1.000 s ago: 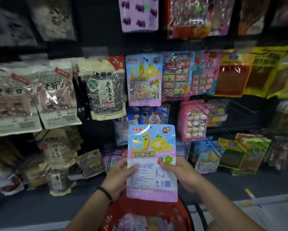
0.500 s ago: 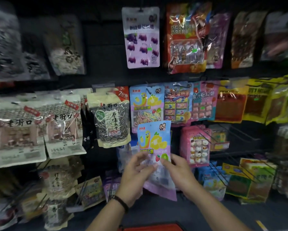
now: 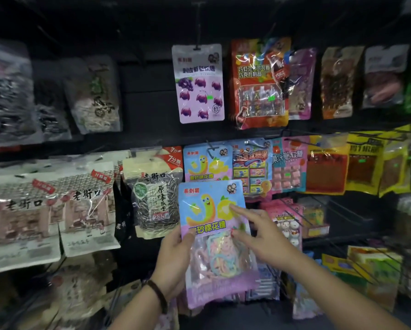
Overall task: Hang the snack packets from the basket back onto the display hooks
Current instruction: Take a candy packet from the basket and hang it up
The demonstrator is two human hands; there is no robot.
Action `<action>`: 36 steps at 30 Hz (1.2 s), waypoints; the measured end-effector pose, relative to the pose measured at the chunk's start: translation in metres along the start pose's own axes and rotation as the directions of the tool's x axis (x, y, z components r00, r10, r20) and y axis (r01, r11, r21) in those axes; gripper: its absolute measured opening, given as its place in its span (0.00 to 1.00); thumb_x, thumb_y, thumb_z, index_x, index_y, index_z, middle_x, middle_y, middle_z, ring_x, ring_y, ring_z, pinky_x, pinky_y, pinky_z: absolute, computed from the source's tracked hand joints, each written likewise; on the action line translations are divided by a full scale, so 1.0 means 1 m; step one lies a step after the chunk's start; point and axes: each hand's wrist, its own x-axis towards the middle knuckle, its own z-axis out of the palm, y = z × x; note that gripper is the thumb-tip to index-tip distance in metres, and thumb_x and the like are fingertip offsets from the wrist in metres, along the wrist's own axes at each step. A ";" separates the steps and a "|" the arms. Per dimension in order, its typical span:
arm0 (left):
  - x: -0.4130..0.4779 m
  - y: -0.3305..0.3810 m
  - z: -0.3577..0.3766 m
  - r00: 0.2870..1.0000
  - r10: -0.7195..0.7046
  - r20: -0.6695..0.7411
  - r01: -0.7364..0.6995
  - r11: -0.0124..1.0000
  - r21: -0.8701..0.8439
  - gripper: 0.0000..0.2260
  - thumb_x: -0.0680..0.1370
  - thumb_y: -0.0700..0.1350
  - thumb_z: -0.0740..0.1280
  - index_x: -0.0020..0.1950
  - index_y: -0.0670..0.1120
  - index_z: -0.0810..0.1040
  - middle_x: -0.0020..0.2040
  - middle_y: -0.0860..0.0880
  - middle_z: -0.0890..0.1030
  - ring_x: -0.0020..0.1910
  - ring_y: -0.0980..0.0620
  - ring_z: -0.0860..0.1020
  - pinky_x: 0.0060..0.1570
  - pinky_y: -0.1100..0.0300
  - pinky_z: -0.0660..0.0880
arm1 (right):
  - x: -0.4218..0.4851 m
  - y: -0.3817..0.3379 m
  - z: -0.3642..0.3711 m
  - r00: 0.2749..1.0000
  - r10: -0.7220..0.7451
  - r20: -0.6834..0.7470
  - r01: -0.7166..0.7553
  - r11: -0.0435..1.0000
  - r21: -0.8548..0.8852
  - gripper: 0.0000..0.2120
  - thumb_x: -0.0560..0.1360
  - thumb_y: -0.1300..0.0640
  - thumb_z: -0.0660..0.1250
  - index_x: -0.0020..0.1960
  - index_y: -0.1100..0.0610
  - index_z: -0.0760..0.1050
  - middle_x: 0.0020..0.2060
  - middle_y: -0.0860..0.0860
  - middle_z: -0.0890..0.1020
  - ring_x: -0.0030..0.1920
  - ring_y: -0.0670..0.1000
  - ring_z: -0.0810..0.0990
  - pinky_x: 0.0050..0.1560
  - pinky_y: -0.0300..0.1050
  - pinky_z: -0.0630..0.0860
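A blue and lilac candy packet point(image 3: 211, 208) with a yellow cartoon figure is upright in front of the display wall. My left hand point(image 3: 176, 256) grips its left edge, thumb on the front. My right hand point(image 3: 259, 236) is at its right side with straight fingers, the index fingertip touching the printed front near the top. Just above it an identical packet point(image 3: 205, 163) hangs on a display hook point(image 3: 209, 146). The basket is out of view.
Rows of hung snack packets fill the dark wall: a purple grape packet point(image 3: 199, 84) and orange packet point(image 3: 259, 84) above, seed bags point(image 3: 153, 198) to the left, pink packets point(image 3: 287, 163) and yellow packets point(image 3: 364, 160) to the right. Bare wire hooks point(image 3: 337, 210) jut out lower right.
The packet has been lifted from over the red basket up toward the matching packets and turned front side out. My right hand let go of its edge and now touches the front.
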 end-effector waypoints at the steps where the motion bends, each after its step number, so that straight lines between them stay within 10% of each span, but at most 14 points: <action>1: 0.002 0.003 -0.001 1.000 0.010 0.018 -0.010 1.000 0.012 0.12 0.87 0.38 0.60 0.62 0.42 0.84 0.59 0.41 0.88 0.60 0.37 0.85 0.66 0.31 0.77 | 0.004 -0.003 -0.005 1.000 -0.006 0.017 0.006 0.999 0.032 0.32 0.81 0.50 0.73 0.77 0.28 0.64 0.74 0.37 0.68 0.64 0.33 0.73 0.69 0.44 0.70; 9: 0.018 0.034 -0.008 0.921 0.293 0.256 -0.373 0.851 0.370 0.41 0.84 0.41 0.70 0.80 0.75 0.51 0.79 0.70 0.66 0.78 0.63 0.68 0.74 0.56 0.72 | 0.033 -0.023 -0.013 1.000 -0.012 -0.011 0.013 0.987 0.161 0.43 0.75 0.60 0.79 0.80 0.35 0.65 0.82 0.39 0.64 0.83 0.46 0.59 0.80 0.56 0.69; 14: 0.045 0.062 -0.001 0.922 0.272 0.274 -0.382 0.741 0.553 0.41 0.80 0.34 0.72 0.80 0.71 0.61 0.82 0.54 0.67 0.81 0.47 0.68 0.73 0.54 0.73 | 0.056 -0.034 -0.023 0.997 -0.057 -0.052 0.062 0.992 0.110 0.44 0.75 0.63 0.79 0.82 0.37 0.63 0.82 0.41 0.63 0.81 0.43 0.60 0.78 0.41 0.65; 19: 0.067 0.081 0.005 0.927 0.246 0.282 -0.373 0.677 0.634 0.43 0.80 0.32 0.70 0.82 0.68 0.59 0.82 0.58 0.65 0.66 0.50 0.80 0.44 0.64 0.83 | 0.075 -0.041 -0.034 0.996 -0.066 -0.064 0.069 0.997 0.041 0.44 0.76 0.65 0.78 0.83 0.40 0.62 0.82 0.43 0.65 0.65 0.35 0.70 0.47 0.16 0.70; 23: 0.081 0.083 0.010 0.937 0.231 0.261 -0.347 0.683 0.643 0.43 0.80 0.32 0.70 0.82 0.68 0.59 0.79 0.59 0.66 0.51 0.67 0.77 0.51 0.51 0.85 | 0.085 -0.044 -0.037 0.995 -0.075 -0.058 0.073 0.997 -0.027 0.44 0.78 0.62 0.77 0.84 0.39 0.59 0.83 0.46 0.65 0.68 0.47 0.79 0.48 0.26 0.76; 27: 0.094 0.080 0.011 0.939 0.228 0.256 -0.342 0.665 0.664 0.43 0.80 0.33 0.72 0.83 0.68 0.59 0.82 0.56 0.66 0.67 0.58 0.71 0.61 0.59 0.81 | 0.094 -0.044 -0.038 0.997 -0.038 -0.072 0.033 0.997 -0.071 0.43 0.77 0.60 0.78 0.84 0.41 0.59 0.82 0.47 0.67 0.71 0.55 0.77 0.48 0.31 0.76; 30: 0.107 0.076 0.011 0.941 0.186 0.282 -0.335 0.619 0.710 0.43 0.80 0.33 0.71 0.84 0.66 0.57 0.83 0.55 0.65 0.69 0.57 0.71 0.46 0.75 0.75 | 0.102 -0.038 -0.039 0.998 0.002 -0.063 -0.007 0.996 -0.084 0.44 0.77 0.59 0.78 0.84 0.41 0.59 0.78 0.50 0.72 0.68 0.53 0.79 0.52 0.38 0.76; 33: 0.121 0.076 0.011 0.948 0.153 0.280 -0.314 0.602 0.734 0.44 0.80 0.34 0.72 0.85 0.65 0.55 0.84 0.53 0.64 0.60 0.59 0.76 0.39 0.73 0.74 | 0.114 -0.033 -0.037 0.997 0.044 -0.059 -0.048 0.996 -0.075 0.44 0.76 0.58 0.79 0.83 0.39 0.60 0.61 0.49 0.81 0.44 0.51 0.84 0.46 0.42 0.82; 36: 0.138 0.073 0.012 0.961 0.126 0.247 -0.273 0.580 0.768 0.44 0.79 0.35 0.72 0.85 0.65 0.54 0.83 0.53 0.65 0.50 0.58 0.80 0.36 0.69 0.77 | 0.128 -0.028 -0.034 0.995 0.040 -0.087 -0.047 0.996 -0.081 0.45 0.75 0.58 0.80 0.83 0.38 0.60 0.72 0.49 0.76 0.50 0.52 0.84 0.55 0.51 0.84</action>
